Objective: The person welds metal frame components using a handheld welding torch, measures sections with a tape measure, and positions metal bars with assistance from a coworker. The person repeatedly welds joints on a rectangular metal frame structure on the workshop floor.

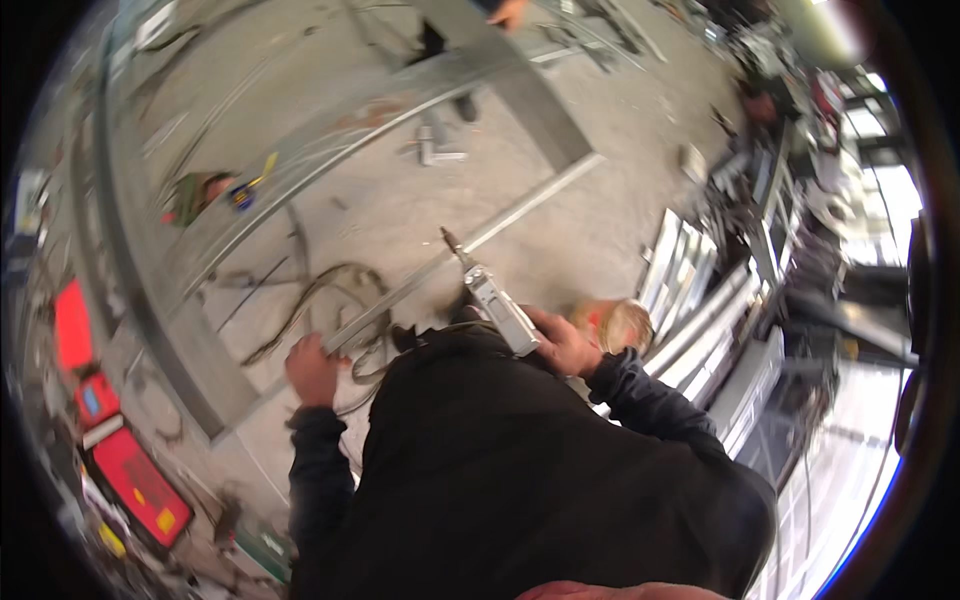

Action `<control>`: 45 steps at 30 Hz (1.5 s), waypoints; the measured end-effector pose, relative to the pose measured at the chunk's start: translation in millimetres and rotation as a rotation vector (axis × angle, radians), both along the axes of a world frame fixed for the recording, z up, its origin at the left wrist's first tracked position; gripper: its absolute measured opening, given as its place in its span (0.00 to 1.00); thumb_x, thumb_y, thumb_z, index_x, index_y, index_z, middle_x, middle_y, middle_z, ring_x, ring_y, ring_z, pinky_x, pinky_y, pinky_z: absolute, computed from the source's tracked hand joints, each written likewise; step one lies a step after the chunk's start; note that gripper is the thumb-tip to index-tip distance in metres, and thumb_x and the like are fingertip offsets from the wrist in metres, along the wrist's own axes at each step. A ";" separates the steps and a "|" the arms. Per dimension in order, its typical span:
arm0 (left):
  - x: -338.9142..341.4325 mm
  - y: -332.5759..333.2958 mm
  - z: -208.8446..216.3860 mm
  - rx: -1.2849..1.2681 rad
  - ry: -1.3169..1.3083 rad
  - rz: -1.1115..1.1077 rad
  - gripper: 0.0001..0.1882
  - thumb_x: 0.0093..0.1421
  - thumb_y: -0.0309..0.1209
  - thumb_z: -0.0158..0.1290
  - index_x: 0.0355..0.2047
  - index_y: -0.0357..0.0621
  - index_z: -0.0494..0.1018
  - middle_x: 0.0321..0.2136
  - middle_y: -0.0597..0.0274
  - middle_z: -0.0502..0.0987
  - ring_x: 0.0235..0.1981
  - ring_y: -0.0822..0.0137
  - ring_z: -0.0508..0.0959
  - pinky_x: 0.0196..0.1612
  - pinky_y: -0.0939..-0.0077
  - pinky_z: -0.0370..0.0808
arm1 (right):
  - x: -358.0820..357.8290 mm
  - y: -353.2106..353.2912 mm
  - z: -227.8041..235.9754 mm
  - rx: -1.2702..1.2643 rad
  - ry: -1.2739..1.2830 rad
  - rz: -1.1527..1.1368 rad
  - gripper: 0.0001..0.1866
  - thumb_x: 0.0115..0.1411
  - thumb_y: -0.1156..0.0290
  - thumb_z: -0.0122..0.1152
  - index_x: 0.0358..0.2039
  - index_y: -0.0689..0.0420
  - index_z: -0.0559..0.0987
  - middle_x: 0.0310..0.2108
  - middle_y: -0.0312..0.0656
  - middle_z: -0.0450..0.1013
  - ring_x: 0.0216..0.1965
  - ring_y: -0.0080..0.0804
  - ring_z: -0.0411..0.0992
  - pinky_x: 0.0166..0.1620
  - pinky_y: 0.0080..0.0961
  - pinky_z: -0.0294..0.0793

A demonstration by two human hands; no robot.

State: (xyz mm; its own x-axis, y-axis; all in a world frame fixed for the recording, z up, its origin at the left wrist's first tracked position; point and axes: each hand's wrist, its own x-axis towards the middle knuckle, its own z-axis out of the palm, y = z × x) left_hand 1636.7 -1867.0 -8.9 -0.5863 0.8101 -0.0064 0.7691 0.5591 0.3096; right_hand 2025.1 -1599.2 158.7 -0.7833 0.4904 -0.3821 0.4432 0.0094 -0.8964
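In my right hand point(567, 343) is a boxy silver welding gun point(502, 312), its narrow dark nozzle pointing up and left toward a thin metal bar point(535, 208). The fingers are closed around the gun's rear part, partly hidden behind it. That bar forms the near side of a large metal frame point(190, 370). At the bar's lower left stretch, my left hand point(313, 370) is closed over it, somewhat blurred. A blue and yellow tape measure point(242, 196) lies on the frame's far left part, beside a blurred green and tan shape.
Dark cables point(345, 275) coil on the floor under the frame. Red cases point(140, 485) stand at the left. Metal profiles point(690, 260) are stacked on the right, near a round amber-coloured object point(620, 328). Another person's hand point(508, 14) shows at the far edge.
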 end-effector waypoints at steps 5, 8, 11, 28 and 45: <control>10.0 13.1 31.5 0.266 0.072 -0.147 0.28 0.45 0.29 0.66 0.50 0.42 0.77 0.54 0.48 0.74 0.57 0.44 0.72 0.60 0.47 0.69 | -80.5 12.8 33.8 -0.086 0.165 0.185 0.30 0.72 0.60 0.53 0.68 0.66 0.69 0.53 0.46 0.76 0.53 0.32 0.74 0.57 0.31 0.73; 39.8 41.4 84.8 0.215 -0.332 -0.093 0.32 0.52 0.41 0.68 0.56 0.40 0.76 0.60 0.45 0.73 0.64 0.44 0.71 0.67 0.53 0.67 | -137.2 19.3 42.2 -0.190 0.208 0.275 0.24 0.71 0.61 0.56 0.60 0.65 0.74 0.42 0.39 0.77 0.39 0.25 0.75 0.43 0.26 0.76; 81.5 68.1 116.0 0.231 -0.793 -0.201 0.40 0.57 0.40 0.69 0.66 0.40 0.68 0.63 0.42 0.72 0.66 0.45 0.71 0.69 0.56 0.67 | -191.7 15.4 48.2 -0.306 0.263 0.395 0.22 0.71 0.65 0.55 0.60 0.63 0.75 0.39 0.37 0.77 0.36 0.22 0.74 0.40 0.24 0.76; 8.4 -149.4 324.0 0.271 0.120 0.787 0.40 0.46 0.17 0.57 0.64 0.49 0.74 0.48 0.47 0.82 0.49 0.53 0.84 0.54 0.66 0.79 | -349.2 -30.5 28.9 0.047 0.368 0.909 0.32 0.72 0.56 0.60 0.70 0.57 0.67 0.58 0.56 0.74 0.55 0.47 0.76 0.59 0.37 0.74; -517.3 -231.4 73.7 0.237 -0.165 0.807 0.27 0.47 0.33 0.61 0.49 0.35 0.78 0.36 0.36 0.82 0.42 0.37 0.82 0.45 0.54 0.78 | -332.6 -35.5 -89.8 0.349 -0.277 0.613 0.27 0.70 0.61 0.59 0.65 0.61 0.72 0.58 0.57 0.73 0.58 0.50 0.74 0.60 0.40 0.74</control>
State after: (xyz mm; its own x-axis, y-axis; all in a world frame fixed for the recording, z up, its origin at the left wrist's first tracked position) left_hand 1119.4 -2098.5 64.9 -0.9904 0.1356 -0.0251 0.0984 0.8224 0.5604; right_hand 1692.5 -1634.7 68.9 -0.8524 0.1267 -0.5073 0.4761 0.5894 -0.6527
